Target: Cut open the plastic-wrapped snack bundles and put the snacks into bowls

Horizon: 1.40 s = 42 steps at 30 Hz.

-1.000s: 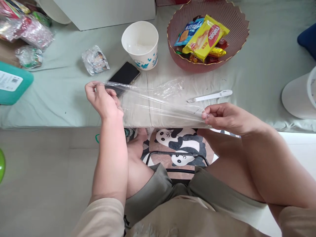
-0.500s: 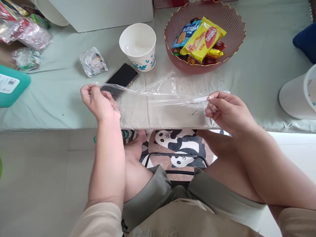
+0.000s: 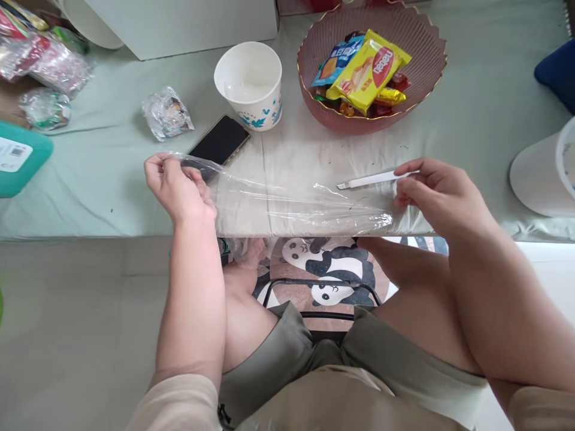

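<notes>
My left hand (image 3: 182, 185) is closed on one end of a clear plastic wrap (image 3: 287, 203), which stretches rightward along the table's front edge. Its loose end, crumpled and shiny, hangs free below my right hand. Between the thumb and fingers of my right hand (image 3: 431, 188) is a slim white craft knife (image 3: 371, 179). The knife's slanted metal tip points left, just above the wrap; whether they touch I cannot tell. A black phone (image 3: 220, 140) lies beyond my left hand, partly covered by the wrap.
Behind the phone stands a white paper cup (image 3: 249, 84). A pink ribbed bowl (image 3: 422, 66) holds wrapped snacks. At left lie a small plastic-wrapped item (image 3: 167, 114), several packets (image 3: 49, 60) and a teal container (image 3: 27, 158). A white tub (image 3: 536, 176) stands at right.
The wrap's right end has come away from my right hand and dropped toward the table edge. My right hand has shifted right with the knife, whose tip now shows plainly.
</notes>
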Motion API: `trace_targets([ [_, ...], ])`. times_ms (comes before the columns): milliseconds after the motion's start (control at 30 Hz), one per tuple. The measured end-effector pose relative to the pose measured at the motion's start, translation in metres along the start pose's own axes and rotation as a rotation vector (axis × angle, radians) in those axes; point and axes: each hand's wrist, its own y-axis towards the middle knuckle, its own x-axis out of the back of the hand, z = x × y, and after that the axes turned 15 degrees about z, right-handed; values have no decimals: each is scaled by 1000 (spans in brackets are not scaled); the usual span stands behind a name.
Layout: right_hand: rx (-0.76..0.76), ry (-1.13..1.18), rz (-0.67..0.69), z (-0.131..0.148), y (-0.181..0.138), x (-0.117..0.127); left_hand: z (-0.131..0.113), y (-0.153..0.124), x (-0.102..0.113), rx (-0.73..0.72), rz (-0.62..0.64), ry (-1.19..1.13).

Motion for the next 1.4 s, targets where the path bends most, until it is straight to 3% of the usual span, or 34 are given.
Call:
trace_targets([
  [67,158,99,-52,-3,4,-10,1,-1,-1,-8,11,1],
  [133,296,126,36,-5,8,-20,2,-2,-2,-24,53,1],
  [233,450,-104,133,-5,13,-32,4,-6,-5,-57,159,1],
  [333,574,-433,36,0,19,-36,8,-12,-5,-106,253,11],
  [433,665,-608,-32,8,27,-41,12,-15,-2,-129,338,3],
  [567,839,-705,142,17,36,-66,17,-17,3,-170,469,-14],
  [633,856,-745,165,20,40,-86,19,-19,3,-194,511,-16],
  [767,728,-738,93,25,53,-112,20,-21,4,-163,553,-8],
  [900,682,-560,-57,33,52,-102,17,-16,10,-149,498,-42],
  [1067,622,-101,-244,42,24,-73,14,-7,20,-257,456,-61],
  [1200,703,172,-401,41,13,-57,16,-5,18,-348,454,2],
  [1300,776,252,-276,27,22,-47,18,-6,12,-398,459,22],
  [1400,747,45,-59,7,37,-41,18,-6,6,-352,440,5],
])
